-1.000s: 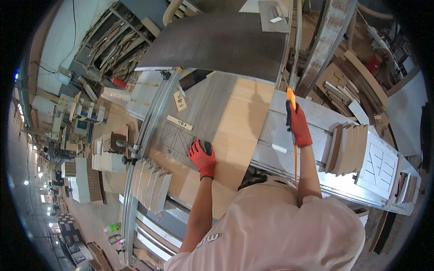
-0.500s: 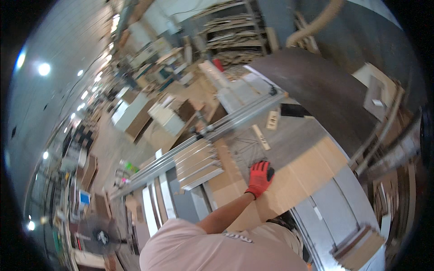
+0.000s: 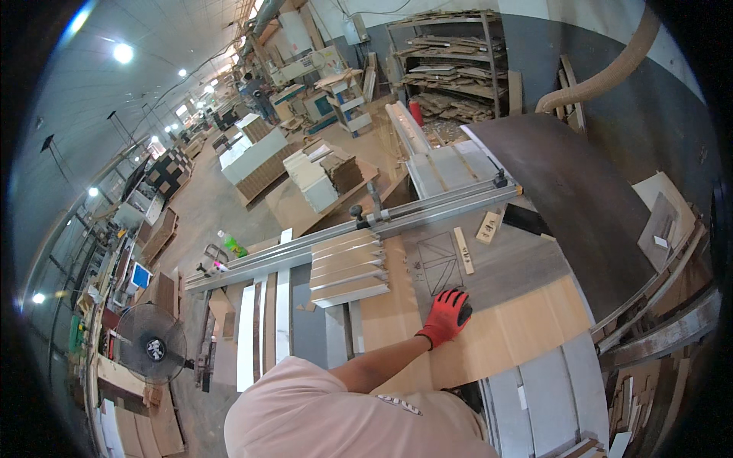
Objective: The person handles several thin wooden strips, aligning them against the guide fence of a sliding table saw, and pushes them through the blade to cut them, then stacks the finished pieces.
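Shelves of far metal rack (image 3: 491, 69) hold board offcuts (image 3: 456, 79). Two short pale wooden strips (image 3: 463, 250) bear dark handwriting; grey wood-grain board (image 3: 508, 259) bears a black line diagram (image 3: 440, 261). Board lies mid-scene on grey metal worktop (image 3: 550, 397), pale wood-grain board (image 3: 527, 317) along its near side. Left hand (image 3: 445, 317), red-and-black glove (image 3: 443, 320), rests at that border, fingers slightly spread. Right hand out of view; finger state undetermined.

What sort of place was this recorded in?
Most likely a woodworking workshop: a rack piled with board offcuts, a stack of cut panels beside a long metal rail, and a thick hose.
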{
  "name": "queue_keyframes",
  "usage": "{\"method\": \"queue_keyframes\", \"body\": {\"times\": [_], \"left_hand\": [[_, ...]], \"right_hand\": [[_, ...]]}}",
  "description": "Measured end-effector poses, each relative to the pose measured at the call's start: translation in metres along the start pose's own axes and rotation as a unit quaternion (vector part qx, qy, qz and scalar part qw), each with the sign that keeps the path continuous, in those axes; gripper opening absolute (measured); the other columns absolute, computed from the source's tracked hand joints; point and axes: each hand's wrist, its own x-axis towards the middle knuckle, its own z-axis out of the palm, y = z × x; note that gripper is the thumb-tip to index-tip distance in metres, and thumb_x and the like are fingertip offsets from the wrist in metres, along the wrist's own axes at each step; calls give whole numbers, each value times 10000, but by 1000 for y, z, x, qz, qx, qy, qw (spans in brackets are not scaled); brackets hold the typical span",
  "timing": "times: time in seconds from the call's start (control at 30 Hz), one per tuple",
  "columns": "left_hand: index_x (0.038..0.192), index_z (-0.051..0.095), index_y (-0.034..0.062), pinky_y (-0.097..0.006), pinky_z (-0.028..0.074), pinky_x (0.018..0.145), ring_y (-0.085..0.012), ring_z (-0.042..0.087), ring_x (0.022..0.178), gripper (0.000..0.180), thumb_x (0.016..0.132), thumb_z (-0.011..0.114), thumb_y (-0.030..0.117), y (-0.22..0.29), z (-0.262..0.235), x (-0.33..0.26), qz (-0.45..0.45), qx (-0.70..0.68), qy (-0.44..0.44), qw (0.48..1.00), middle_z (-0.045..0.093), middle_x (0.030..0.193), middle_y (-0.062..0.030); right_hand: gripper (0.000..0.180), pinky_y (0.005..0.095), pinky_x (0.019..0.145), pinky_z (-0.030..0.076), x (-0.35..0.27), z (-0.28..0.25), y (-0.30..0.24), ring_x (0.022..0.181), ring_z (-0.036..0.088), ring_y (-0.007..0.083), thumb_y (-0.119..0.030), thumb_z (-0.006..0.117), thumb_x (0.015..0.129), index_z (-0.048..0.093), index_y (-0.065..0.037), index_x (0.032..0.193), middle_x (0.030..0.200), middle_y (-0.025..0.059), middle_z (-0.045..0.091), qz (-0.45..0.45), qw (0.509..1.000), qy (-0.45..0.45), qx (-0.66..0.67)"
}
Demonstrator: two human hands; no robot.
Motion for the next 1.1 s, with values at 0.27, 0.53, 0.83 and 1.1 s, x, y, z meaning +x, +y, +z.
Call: {"method": "queue_keyframes", "body": {"times": [0.27,0.53,0.83,1.1], "left_hand": [[1276,515,71,-489,343,1063,-358,467,1220,566,792,704,294,0,0,2,-19,-5,-16,1000,532,1274,-162],[1300,504,73,-489,331,1074,-351,458,1235,585,797,695,304,-4,3,-2,-13,21,-23,999,524,1287,-166],[1254,545,64,-502,335,1061,-372,492,1203,546,796,687,325,-6,9,-2,9,-10,13,1000,568,1238,-185],[1218,565,-42,-501,442,949,-415,579,1065,503,789,713,177,-3,2,-22,26,-39,-47,998,627,1137,-228]], "right_hand": [[375,407,779,462,28,2,-11,950,570,240,-391,531,946,593,-73,1135,1035,91,613,-30,999,4,-20],[409,442,819,460,42,9,-10,1010,571,278,-409,527,935,577,-75,1166,1090,118,611,-31,998,43,-28],[451,482,864,459,72,-21,88,1076,572,321,-429,521,922,560,-76,1200,1152,148,609,-21,978,208,-7],[490,518,904,457,-103,27,386,1135,572,360,-447,517,910,544,-78,1230,1207,176,607,320,695,641,67]]}}
